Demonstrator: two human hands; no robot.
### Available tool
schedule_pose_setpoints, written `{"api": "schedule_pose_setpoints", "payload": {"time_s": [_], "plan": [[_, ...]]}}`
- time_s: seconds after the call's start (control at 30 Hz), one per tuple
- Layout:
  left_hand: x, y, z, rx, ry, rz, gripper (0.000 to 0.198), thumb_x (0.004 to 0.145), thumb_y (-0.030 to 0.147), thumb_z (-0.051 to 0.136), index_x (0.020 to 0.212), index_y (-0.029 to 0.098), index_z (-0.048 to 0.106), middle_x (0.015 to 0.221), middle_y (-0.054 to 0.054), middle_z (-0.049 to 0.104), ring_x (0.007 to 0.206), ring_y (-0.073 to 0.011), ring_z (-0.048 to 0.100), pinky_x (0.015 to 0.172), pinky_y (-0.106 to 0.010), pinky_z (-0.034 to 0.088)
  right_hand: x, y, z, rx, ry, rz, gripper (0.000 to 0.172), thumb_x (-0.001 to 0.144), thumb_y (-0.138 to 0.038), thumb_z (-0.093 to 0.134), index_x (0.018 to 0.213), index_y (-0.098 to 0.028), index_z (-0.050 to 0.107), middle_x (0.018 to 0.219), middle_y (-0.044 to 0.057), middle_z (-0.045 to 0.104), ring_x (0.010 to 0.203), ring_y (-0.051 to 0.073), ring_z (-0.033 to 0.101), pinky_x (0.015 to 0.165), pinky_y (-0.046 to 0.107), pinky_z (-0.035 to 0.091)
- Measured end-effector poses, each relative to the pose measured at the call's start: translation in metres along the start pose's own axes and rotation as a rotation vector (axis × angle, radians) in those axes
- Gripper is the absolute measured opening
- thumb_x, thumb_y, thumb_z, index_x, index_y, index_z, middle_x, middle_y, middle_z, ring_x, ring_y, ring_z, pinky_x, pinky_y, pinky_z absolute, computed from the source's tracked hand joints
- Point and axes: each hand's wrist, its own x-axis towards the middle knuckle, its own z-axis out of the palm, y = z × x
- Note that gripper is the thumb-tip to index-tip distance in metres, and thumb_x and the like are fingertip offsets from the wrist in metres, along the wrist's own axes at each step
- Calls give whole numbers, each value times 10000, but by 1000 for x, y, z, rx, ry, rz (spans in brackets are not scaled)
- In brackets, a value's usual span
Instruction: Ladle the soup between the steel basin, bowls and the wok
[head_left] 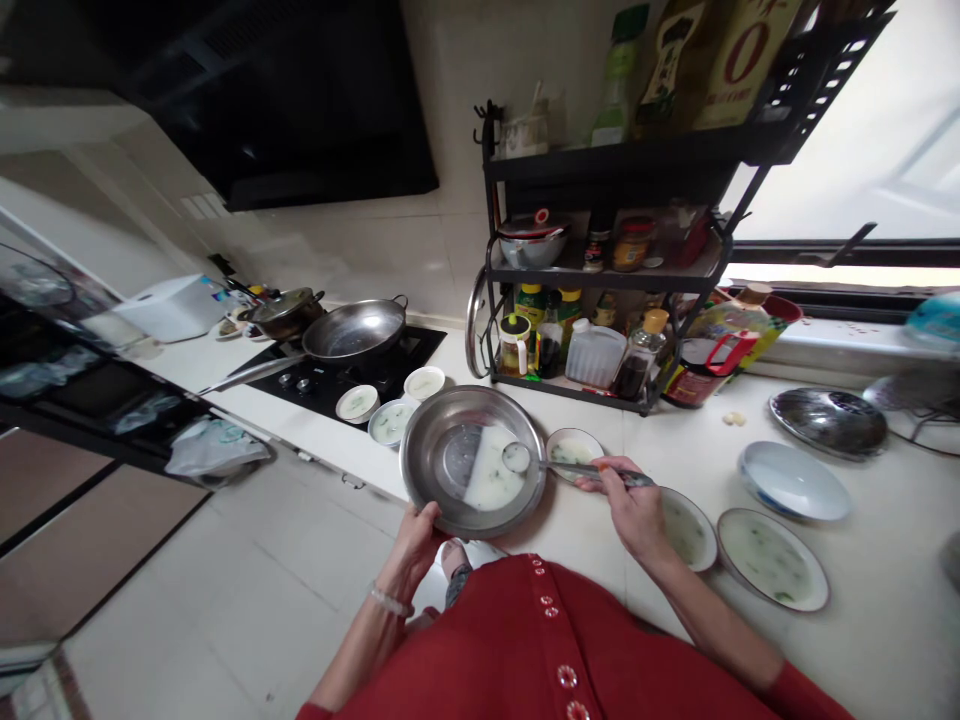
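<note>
My left hand [421, 535] grips the near rim of a wide steel basin [450, 455], which is tilted so that pale soup with green bits [495, 470] pools on its right side. In my right hand [626, 500] is the handle of a metal ladle [516, 457], its bowl dipped at the soup's edge. Just right of the basin a small bowl [574, 445] of the same soup sits partly behind my right hand. Two larger soup bowls, a nearer one [686, 530] and a wider one [776, 560], stand to the right.
Three small filled bowls [391, 423] stand left of the basin, beside the stove [330, 385] with its steel wok [356, 330]. A black rack [600, 265] of bottles and jars rises behind. Stacked white plates [795, 480] and a metal lid [829, 420] lie on the right.
</note>
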Motion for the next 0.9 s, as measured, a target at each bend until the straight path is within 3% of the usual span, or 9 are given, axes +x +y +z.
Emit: {"api": "schedule_pose_setpoints", "payload": {"time_s": [0.2, 0.43, 0.57, 0.7, 0.9], "plan": [[0, 0, 0, -1, 8, 6, 228, 593, 5, 470, 752, 167, 493, 520, 2, 591, 425, -151, 556, 462, -327, 522, 6, 2, -15, 109, 60, 22, 71, 770, -328, 585, 793, -268, 615, 664, 17, 709, 629, 249, 710, 654, 372, 595], [1, 0, -1, -13, -2, -9, 181, 603, 7, 463, 692, 163, 481, 489, -1, 577, 424, -155, 563, 472, -328, 528, 14, -11, -48, 220, 204, -4, 109, 703, -288, 662, 744, -194, 625, 687, 20, 666, 601, 221, 701, 572, 314, 582], [3, -2, -3, -20, -2, -8, 196, 609, 7, 483, 729, 162, 499, 517, 2, 591, 435, -150, 570, 479, -320, 531, 14, -9, -64, 67, 229, -28, 145, 738, -309, 645, 802, -182, 619, 648, 16, 666, 591, 209, 701, 594, 304, 579], [4, -3, -4, -31, -8, 7, 236, 612, -11, 489, 772, 160, 513, 563, -4, 610, 477, -165, 605, 502, -336, 542, 6, -3, -71, -226, 114, -170, 153, 823, -325, 574, 886, -191, 615, 618, 21, 674, 629, 206, 703, 648, 315, 583], [5, -4, -5, -7, -2, -2, 214, 639, -8, 476, 770, 160, 492, 543, -8, 611, 463, -163, 594, 513, -359, 553, -7, -2, -76, -494, -266, -631, 210, 869, -214, 503, 1011, -221, 658, 964, 89, 695, 844, 201, 687, 733, 333, 588]]}}
